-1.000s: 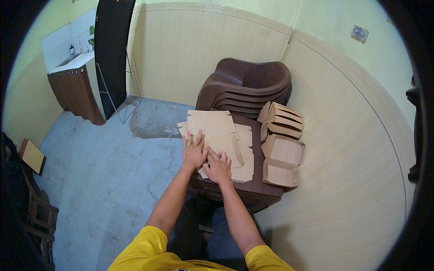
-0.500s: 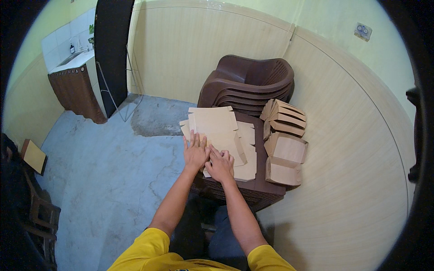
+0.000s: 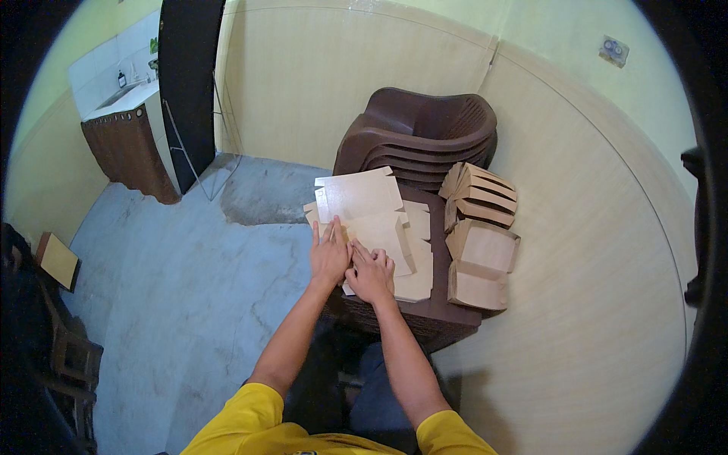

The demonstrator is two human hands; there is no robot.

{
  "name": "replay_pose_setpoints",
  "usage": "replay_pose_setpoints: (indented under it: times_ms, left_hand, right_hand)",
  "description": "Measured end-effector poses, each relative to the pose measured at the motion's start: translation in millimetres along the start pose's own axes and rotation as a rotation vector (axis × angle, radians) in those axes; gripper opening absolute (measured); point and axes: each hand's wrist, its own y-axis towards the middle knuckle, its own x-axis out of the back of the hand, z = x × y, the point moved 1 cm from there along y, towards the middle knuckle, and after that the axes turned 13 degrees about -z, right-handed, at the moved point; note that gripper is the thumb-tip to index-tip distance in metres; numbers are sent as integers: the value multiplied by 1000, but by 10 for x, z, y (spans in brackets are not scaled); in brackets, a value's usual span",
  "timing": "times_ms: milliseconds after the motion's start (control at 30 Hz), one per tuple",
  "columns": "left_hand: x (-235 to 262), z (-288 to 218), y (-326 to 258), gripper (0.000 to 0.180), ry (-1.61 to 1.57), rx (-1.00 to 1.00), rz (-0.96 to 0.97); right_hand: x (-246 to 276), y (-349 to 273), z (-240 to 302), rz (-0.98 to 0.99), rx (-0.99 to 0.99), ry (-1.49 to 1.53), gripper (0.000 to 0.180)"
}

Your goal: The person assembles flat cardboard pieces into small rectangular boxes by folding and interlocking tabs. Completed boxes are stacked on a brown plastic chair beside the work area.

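A flat tan cardboard box blank [image 3: 360, 196] with notched flaps lies on a stack of similar blanks [image 3: 418, 262]. Its far panel is tilted up along a crease, and light glares off it. Flat on the near part rests my left hand [image 3: 329, 259], fingers spread and holding nothing. Close beside it, my right hand [image 3: 371, 276] presses on the cardboard with its index finger stretched forward and the other fingers bent. Nothing shows in its grip. The hands cover part of the near edge of the blank.
The blanks lie on a brown woven-look table [image 3: 447, 317]. Along its right side are an open cardboard box [image 3: 482, 262] and several nested folded boxes [image 3: 485, 196]. Stacked brown plastic chairs [image 3: 425, 136] stand behind. A metal-framed stand [image 3: 199, 171] is at left.
The far panel of the top blank has risen and tilted up at its crease. Both hands have stayed nearly in place, with the left fingers shifting slightly.
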Motion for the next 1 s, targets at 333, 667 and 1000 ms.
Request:
replay_pose_setpoints:
  times_ms: [333, 667, 1000]
  left_hand:
    - [84, -10, -24, 95, -214, 237, -50]
    - [-223, 308, 33, 86, -610, 650, -35]
    - [-665, 362, 389, 64, -313, 127, 241]
  right_hand:
    - [27, 5, -10, -6, -23, 46, 68]
    - [118, -323, 67, -54, -191, -117, 59]
    - [430, -767, -114, -192, -173, -105, 54]
